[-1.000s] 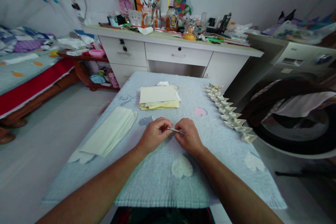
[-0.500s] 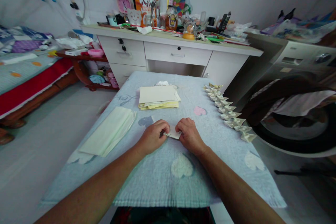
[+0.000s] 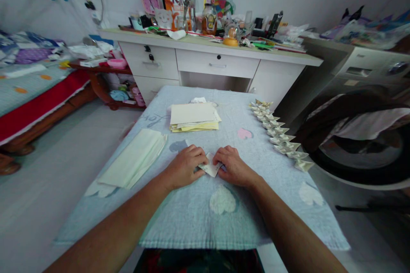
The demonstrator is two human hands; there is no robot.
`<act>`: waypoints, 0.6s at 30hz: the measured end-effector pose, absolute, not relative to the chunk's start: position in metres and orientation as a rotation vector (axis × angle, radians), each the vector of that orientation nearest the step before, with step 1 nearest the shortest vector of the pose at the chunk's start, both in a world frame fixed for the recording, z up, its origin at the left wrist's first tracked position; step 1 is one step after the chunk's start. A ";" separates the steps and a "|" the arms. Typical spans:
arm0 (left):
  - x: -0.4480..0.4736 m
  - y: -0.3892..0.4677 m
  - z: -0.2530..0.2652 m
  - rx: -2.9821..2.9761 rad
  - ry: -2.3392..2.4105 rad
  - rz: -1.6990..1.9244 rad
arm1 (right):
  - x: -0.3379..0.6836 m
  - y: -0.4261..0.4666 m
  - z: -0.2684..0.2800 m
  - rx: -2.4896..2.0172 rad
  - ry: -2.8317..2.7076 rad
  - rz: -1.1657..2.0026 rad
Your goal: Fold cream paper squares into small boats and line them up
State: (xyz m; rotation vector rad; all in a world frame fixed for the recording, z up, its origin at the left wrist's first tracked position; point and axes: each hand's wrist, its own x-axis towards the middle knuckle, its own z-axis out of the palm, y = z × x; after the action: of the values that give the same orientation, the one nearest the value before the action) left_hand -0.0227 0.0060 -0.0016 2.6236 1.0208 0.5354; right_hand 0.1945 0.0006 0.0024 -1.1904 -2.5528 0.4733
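Note:
Between my two hands lies a small piece of folded paper (image 3: pixel 210 168), whitish, with a corner pointing toward me. My left hand (image 3: pixel 189 164) pinches its left side, fingers curled over the edge. At the right side, my right hand (image 3: pixel 233 165) grips it the same way, fingertips bent onto the paper. Both hands rest low over the cloth-covered table (image 3: pixel 192 222). To the right stands a row of several folded paper boats (image 3: pixel 282 138). Beyond my hands is a stack of paper sheets (image 3: pixel 194 115), and at left lies a second pile of pale paper (image 3: pixel 133 160).
A white desk (image 3: pixel 218 66) crowded with jars, a snack bag and small items stands behind the table. A washing machine (image 3: pixel 358 115) with cloth in its door is on the right. On the left is a bed (image 3: pixel 38 94) beside a wooden side shelf (image 3: pixel 109 68).
The folded paper has changed from a narrow strip to a wider diamond-like shape with a corner toward me. Both hands have shifted slightly around it, still gripping its sides.

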 end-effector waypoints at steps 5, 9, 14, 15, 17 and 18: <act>-0.020 0.002 -0.003 2.683 0.986 0.447 | 0.196 0.001 0.004 -1.197 -2.538 0.499; -0.019 0.003 -0.006 2.663 1.016 0.432 | 0.199 0.002 0.007 -1.210 -2.532 0.521; -0.020 0.007 -0.009 2.537 1.090 0.439 | 0.205 0.005 0.005 -1.257 -2.501 0.545; -0.020 0.007 -0.008 2.522 1.092 0.438 | 0.206 0.006 0.004 -1.261 -2.494 0.552; -0.020 0.007 -0.007 2.503 1.101 0.432 | 0.207 0.008 0.002 -1.271 -2.476 0.570; -0.019 0.007 -0.006 2.495 1.112 0.429 | 0.207 0.009 0.001 -1.282 -2.461 0.582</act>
State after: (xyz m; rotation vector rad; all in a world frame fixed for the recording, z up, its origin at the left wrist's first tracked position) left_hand -0.0194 0.0066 -0.0064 2.4953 1.1121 0.4295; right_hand 0.2074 0.0087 0.0013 -1.2819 -2.4612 0.5817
